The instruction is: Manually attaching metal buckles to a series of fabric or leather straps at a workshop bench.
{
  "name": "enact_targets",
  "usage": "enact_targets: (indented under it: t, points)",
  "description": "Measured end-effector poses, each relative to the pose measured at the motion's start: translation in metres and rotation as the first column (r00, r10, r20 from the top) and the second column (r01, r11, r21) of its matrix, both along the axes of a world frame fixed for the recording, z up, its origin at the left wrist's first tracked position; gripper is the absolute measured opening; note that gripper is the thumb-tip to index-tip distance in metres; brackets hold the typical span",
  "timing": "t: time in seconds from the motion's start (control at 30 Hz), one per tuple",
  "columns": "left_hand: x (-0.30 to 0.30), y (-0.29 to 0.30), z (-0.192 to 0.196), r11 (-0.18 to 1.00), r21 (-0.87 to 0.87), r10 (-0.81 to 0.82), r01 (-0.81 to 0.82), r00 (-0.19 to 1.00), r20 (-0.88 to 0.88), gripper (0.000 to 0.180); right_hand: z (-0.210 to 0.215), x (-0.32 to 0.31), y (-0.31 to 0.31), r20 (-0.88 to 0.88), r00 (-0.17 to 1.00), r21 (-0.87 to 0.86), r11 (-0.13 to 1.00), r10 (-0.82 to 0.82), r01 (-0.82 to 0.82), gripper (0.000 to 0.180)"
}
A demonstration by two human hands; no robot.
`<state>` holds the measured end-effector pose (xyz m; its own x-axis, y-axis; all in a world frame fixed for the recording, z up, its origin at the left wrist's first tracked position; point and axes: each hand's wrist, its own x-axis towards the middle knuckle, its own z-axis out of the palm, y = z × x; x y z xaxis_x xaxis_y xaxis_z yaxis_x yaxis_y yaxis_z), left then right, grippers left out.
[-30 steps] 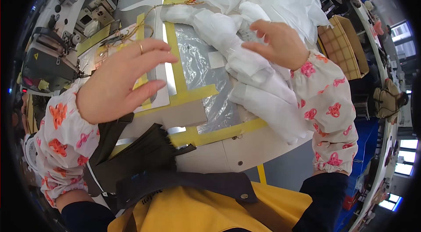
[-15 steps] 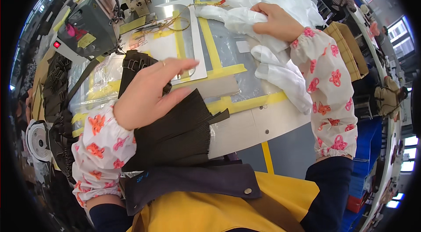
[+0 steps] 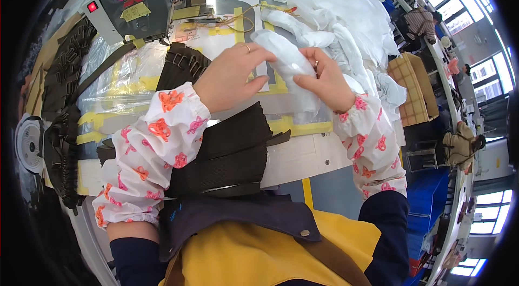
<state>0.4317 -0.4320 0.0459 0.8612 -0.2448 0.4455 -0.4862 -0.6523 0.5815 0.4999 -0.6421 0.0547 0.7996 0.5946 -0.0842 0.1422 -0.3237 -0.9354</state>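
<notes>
My right hand (image 3: 328, 82) pinches a thin, pale white fabric piece (image 3: 278, 51) between thumb and fingers, lifted above the work table. Across from it, my left hand (image 3: 230, 78) has its index finger at the piece's left edge, its thumb held apart. A pile of white fabric (image 3: 330, 2) lies behind and to the right of my hands. Beneath my left forearm is a stack of dark olive straps (image 3: 230, 151). Another bunch of dark straps with buckles (image 3: 185, 63) lies just left of my left hand.
A grey sewing machine (image 3: 138, 8) with a red light stands at the back left. More dark buckled straps (image 3: 67, 75) hang along the left edge, near a white fan (image 3: 28, 144). A cardboard box (image 3: 413, 89) stands on the right. Other people work farther off at right.
My right hand has moved left and toward me, bringing a white piece off the pile. My left hand has moved right and reached that piece's edge. The view has shifted slightly.
</notes>
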Motion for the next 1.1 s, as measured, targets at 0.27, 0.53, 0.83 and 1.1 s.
enact_targets:
  t: [0.27,0.53,0.83,1.1]
  points:
    - [0.033,-0.018,-0.014,0.976,-0.031,-0.217,0.215,0.967,-0.129,0.049,0.026,0.006,0.0,0.069,0.982,-0.179,0.971,0.176,-0.161,0.044]
    - [0.026,-0.048,0.002,0.754,-0.611,0.006,-0.241,0.933,-0.36,0.056,0.009,-0.017,-0.013,0.428,0.845,0.236,0.942,-0.321,0.238,0.029]
    - [0.008,-0.01,0.009,0.882,-0.457,-0.143,-0.117,0.857,-0.495,0.033,-0.009,-0.033,0.01,-0.365,0.929,0.404,0.91,0.065,0.095,0.044]
    - [0.014,-0.002,0.019,0.959,-0.281,-0.126,0.039,0.946,-0.298,0.02,0.004,-0.032,0.0,-0.208,0.971,0.178,0.98,0.121,-0.084,0.046]
